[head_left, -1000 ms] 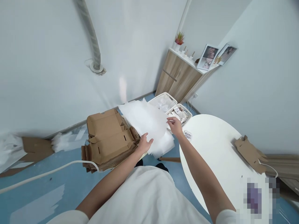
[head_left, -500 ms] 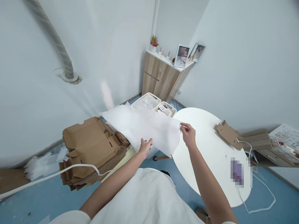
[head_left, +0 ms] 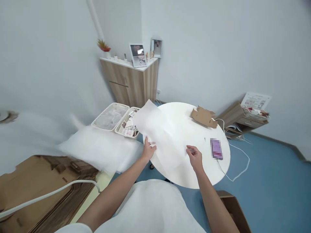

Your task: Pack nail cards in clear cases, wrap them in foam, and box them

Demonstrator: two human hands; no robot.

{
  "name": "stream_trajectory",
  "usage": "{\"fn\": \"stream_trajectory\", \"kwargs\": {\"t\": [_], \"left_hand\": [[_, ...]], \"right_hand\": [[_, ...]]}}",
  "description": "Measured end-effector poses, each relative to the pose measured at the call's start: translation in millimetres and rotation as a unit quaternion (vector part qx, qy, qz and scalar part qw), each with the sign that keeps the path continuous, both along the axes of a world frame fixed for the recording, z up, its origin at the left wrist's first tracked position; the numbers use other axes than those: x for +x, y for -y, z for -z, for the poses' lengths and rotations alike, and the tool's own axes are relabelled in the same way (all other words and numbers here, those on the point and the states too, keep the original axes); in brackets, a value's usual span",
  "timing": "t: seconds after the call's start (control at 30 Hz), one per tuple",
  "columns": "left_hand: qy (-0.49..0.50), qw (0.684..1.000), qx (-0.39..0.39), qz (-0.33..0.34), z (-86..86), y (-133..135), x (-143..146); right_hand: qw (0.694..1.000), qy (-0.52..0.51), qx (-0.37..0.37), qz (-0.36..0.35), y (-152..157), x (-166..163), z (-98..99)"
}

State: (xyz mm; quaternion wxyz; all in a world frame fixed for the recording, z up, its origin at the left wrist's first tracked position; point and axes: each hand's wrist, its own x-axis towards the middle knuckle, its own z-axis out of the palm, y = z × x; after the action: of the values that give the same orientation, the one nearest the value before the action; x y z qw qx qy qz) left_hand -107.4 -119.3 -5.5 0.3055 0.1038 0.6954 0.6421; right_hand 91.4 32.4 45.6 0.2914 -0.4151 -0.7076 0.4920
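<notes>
A thin white packing sheet [head_left: 157,127] stretches between my hands above the round white table [head_left: 176,108]. My left hand [head_left: 148,150] holds its near left edge, with the thumb and a finger apart around the edge. The fingers of my right hand [head_left: 195,158] are pinched at the sheet's right side; its border there blends into the white tabletop. On my left lies a pile of similar white sheets [head_left: 102,147], blurred, beside a stack of flat brown cardboard boxes [head_left: 41,184].
Two white baskets [head_left: 97,124] with small items stand beyond the sheet pile. On the table are an unfolded cardboard box [head_left: 204,117] and a pixelated purple object [head_left: 217,149] with a cable. A wooden cabinet [head_left: 132,82] stands behind; an open carton [head_left: 230,210] is at lower right.
My view has turned right. The sheet has come off the pile at the left and is now over the round table, held between both hands.
</notes>
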Motion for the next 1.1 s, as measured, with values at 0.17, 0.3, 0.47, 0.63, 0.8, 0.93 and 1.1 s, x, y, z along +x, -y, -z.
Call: {"fn": "stream_trajectory", "kwargs": {"t": [0.17,0.3,0.47,0.63,0.8,0.93,1.1], "left_hand": [[-0.100,0.989,-0.080,0.074,11.2,-58,21],[-0.135,0.972,-0.146,0.123,18.4,-90,35],[-0.146,0.955,-0.218,0.134,31.2,-115,49],[-0.140,0.946,-0.258,0.138,39.4,-129,57],[-0.215,0.916,-0.288,0.179,36.5,-123,59],[-0.400,0.811,-0.370,0.212,28.4,-99,75],[-0.448,0.715,-0.397,0.362,31.7,-77,106]], "right_hand": [[0.997,0.025,-0.067,0.011,-24,69,34.4],[0.993,0.037,-0.112,0.011,-28,108,59.3],[0.979,0.101,-0.176,-0.010,-22,132,83.8],[0.965,0.154,-0.201,-0.069,-14,132,94.6],[0.941,0.258,-0.130,-0.178,-11,127,87.2],[0.886,0.401,0.040,-0.229,-17,118,76.1],[0.870,0.366,0.208,-0.257,-36,88,82.9]]}}
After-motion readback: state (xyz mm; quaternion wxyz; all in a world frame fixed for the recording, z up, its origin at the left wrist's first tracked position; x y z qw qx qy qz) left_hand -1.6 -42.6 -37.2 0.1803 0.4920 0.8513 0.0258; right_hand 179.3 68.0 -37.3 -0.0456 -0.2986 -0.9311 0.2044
